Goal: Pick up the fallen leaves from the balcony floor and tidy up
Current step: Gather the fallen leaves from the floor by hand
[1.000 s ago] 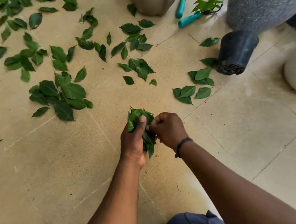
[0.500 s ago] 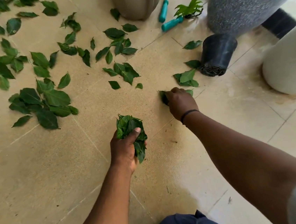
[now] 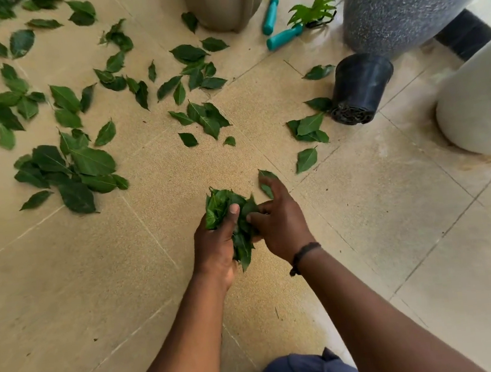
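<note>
Left hand (image 3: 217, 246) grips leaf bunch (image 3: 228, 208); right hand (image 3: 278, 221) pinches leaves (image 3: 265, 183) against bunch above floor (image 3: 98, 292).

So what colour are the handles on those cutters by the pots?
Teal, a blue-green. The cutter handles show best in the head view, lying on the floor.

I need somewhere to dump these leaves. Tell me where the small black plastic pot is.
The small black plastic pot lies tipped on its side at upper right of the head view, against the speckled grey planter, with green leaves at its left.
</note>
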